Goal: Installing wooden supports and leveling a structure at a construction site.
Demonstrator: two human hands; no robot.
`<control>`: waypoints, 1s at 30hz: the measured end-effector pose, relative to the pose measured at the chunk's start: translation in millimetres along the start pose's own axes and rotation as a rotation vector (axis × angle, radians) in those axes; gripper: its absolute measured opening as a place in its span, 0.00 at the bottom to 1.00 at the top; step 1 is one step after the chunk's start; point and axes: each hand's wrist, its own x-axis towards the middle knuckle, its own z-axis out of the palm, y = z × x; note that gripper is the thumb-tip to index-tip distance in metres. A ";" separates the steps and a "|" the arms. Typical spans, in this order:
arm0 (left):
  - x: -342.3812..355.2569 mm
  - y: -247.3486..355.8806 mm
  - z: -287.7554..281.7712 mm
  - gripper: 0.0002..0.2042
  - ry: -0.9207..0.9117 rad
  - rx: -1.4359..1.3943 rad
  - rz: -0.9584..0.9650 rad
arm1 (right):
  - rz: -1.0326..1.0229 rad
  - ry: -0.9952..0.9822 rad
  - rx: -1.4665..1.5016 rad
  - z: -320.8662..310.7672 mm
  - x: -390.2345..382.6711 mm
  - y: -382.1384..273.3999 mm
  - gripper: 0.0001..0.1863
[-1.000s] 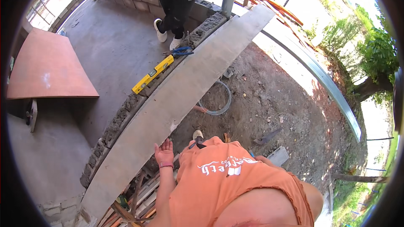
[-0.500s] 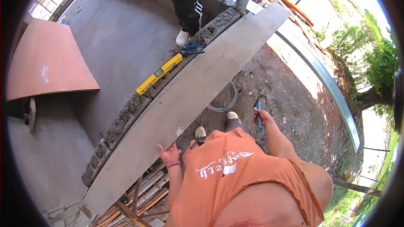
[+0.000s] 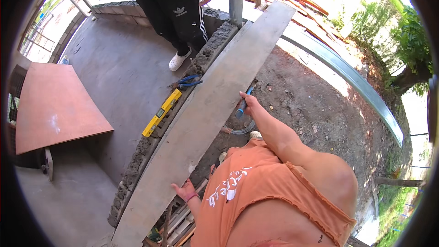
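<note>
A long grey plank [image 3: 208, 107] runs diagonally along the near side of a rough mortar-topped wall [image 3: 132, 169]. My left hand [image 3: 186, 190] grips its near edge toward the lower end, thumb on the face and other fingers partly hidden. In my right hand [image 3: 248, 102] is a tool with a blue-and-grey handle [image 3: 241, 111], close beside the plank's near edge; its working end is not clear. A yellow spirit level [image 3: 161, 113] lies on the wall top. Beyond it rest blue-handled pliers [image 3: 189, 81].
Across the wall stands a person in black trousers [image 3: 176, 16] and white clogs. A wire coil [image 3: 242, 131] lies on the dirt by my feet. Timber pieces [image 3: 180, 222] are stacked below the plank. A metal post [image 3: 235, 0], curved-looking metal channel [image 3: 352, 80] and brown panel [image 3: 59, 110] surround the area.
My right hand has moved left and up with the tool, from over the dirt to the plank's edge. My left hand stays at the plank. The view has shifted, showing more of the person opposite.
</note>
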 end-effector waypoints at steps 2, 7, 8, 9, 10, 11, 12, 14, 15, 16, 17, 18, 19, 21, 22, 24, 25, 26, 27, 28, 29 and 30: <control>-1.9 0.9 -0.2 0.26 -0.022 0.005 0.003 | -0.011 -0.013 0.011 3.6 3.9 1.7 0.14; -0.6 4.8 4.2 0.27 -0.102 0.046 0.033 | -0.077 -0.032 -0.025 25.9 -4.5 -4.3 0.12; -1.0 8.2 8.9 0.26 -0.111 0.013 -0.005 | -0.119 -0.029 -0.074 39.5 -16.4 -5.7 0.13; 0.1 10.6 13.6 0.24 -0.121 -0.020 -0.044 | -0.161 -0.026 -0.122 48.4 -20.6 -6.3 0.13; 2.9 12.8 15.9 0.24 -0.118 -0.023 -0.043 | -0.159 -0.025 -0.125 53.6 -18.8 -5.1 0.13; 6.2 14.5 18.6 0.23 -0.045 0.035 -0.021 | -0.163 -0.016 -0.147 58.6 -16.4 -4.0 0.13; 8.8 14.8 20.5 0.23 0.030 0.092 0.003 | -0.164 -0.009 -0.171 62.8 -13.2 -3.0 0.13; 3.1 19.7 15.6 0.23 0.046 0.084 0.003 | -0.144 0.005 -0.180 57.1 7.7 6.8 0.14; -5.4 22.6 10.2 0.22 0.057 0.072 0.003 | -0.110 -0.004 -0.204 55.1 15.4 12.0 0.14; -11.4 18.0 13.3 0.22 0.076 0.107 -0.027 | -0.159 0.058 -0.343 41.2 36.3 10.1 0.13; -20.1 18.2 6.5 0.23 0.126 0.111 -0.012 | -0.116 0.049 -0.295 56.5 8.6 13.9 0.12; -13.3 17.9 -2.4 0.20 0.133 0.155 -0.054 | -0.065 0.090 -0.312 46.3 19.1 4.2 0.13; -11.8 5.6 14.9 0.17 0.265 0.153 -0.032 | -0.013 -0.053 -0.218 29.4 28.5 -8.9 0.13; -7.1 5.0 11.6 0.15 0.201 0.162 -0.073 | -0.001 -0.119 -0.181 10.5 37.7 -33.1 0.13; -10.8 7.6 3.0 0.16 0.223 0.126 -0.022 | -0.020 -0.156 -0.248 21.9 22.4 -24.7 0.15; -17.1 20.7 -3.5 0.16 0.235 0.083 0.030 | -0.057 -0.116 -0.365 23.4 32.2 -22.0 0.16; -23.3 24.2 -7.4 0.16 0.272 0.075 0.072 | -0.031 -0.090 -0.346 26.6 31.6 -18.8 0.16; -28.1 27.8 -10.1 0.15 0.307 0.070 0.108 | -0.011 -0.062 -0.323 30.2 30.3 -16.3 0.16; -32.1 32.6 -11.5 0.16 0.317 0.088 0.137 | 0.000 -0.067 -0.339 32.7 30.0 -14.2 0.16; -37.5 34.3 -14.3 0.16 0.325 0.071 0.153 | -0.019 -0.040 -0.365 35.5 29.0 -13.5 0.16; -35.3 41.5 -14.9 0.16 0.414 0.148 0.137 | -0.039 -0.014 -0.381 38.5 32.7 -9.1 0.16; -33.6 49.6 -14.3 0.17 0.504 0.225 0.121 | -0.009 -0.063 -0.381 36.7 30.8 -12.4 0.15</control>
